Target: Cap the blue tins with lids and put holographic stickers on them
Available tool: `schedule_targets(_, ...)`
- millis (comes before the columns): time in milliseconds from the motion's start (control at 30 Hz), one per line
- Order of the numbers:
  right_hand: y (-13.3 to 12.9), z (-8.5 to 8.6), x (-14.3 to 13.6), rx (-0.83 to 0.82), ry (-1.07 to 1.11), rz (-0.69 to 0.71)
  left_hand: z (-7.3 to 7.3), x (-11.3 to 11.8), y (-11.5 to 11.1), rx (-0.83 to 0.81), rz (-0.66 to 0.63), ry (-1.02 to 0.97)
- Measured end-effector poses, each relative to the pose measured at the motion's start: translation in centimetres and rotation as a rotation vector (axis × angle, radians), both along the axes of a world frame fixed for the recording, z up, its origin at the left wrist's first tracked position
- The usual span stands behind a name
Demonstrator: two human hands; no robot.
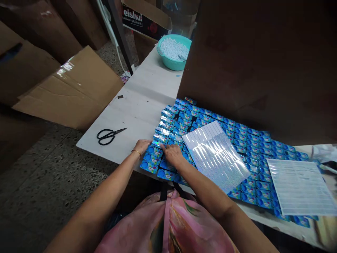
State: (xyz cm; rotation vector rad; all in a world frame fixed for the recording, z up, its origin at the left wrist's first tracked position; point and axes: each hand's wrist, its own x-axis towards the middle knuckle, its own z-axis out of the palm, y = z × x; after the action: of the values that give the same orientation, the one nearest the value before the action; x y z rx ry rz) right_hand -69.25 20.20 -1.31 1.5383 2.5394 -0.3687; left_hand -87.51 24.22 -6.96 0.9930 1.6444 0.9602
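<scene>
Many small blue cases with colourful print lie in close rows on the white table, and several in the left column carry a shiny silvery strip on top. My left hand, a thin bracelet at its wrist, has its fingers curled against the left end of one case in that column. From the other side my right hand bends over the rows, its fingertips pressed at the right end of the same case. A shiny sheet of silvery strips lies across the cases right of my right hand.
Black-handled scissors lie on the white table at left. A turquoise basin of small white pieces stands at the far end. Another strip sheet covers cases at right. A big brown board rises behind; cardboard stands left.
</scene>
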Motion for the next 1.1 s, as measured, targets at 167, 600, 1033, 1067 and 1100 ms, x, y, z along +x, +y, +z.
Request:
schedule_targets(167,2.8,-0.3,11.1,0.236,0.433,-0.345,3.7,4.6,0.3,0.175,-0.016,0.241)
schedule_targets(600,9.9,0.5,31.3,0.062,0.942,-0.779,2.4,19.9,-1.8,0.07,-0.142,0.031)
schedule_targets(1033,3.0,8.1,32.2,0.074,1.417,-0.642,10.0,22.1,-1.1,0.373,-0.116,-0.421)
schedule_targets(1067,1.9,8.4,31.9,0.052,1.408,-0.603,10.4,21.5,-1.1,0.395,-0.128,-0.41)
schedule_targets(1100,0.7,8.5,31.5,0.031,1.399,-0.581,10.8,20.8,-1.1,0.406,-0.138,-0.394)
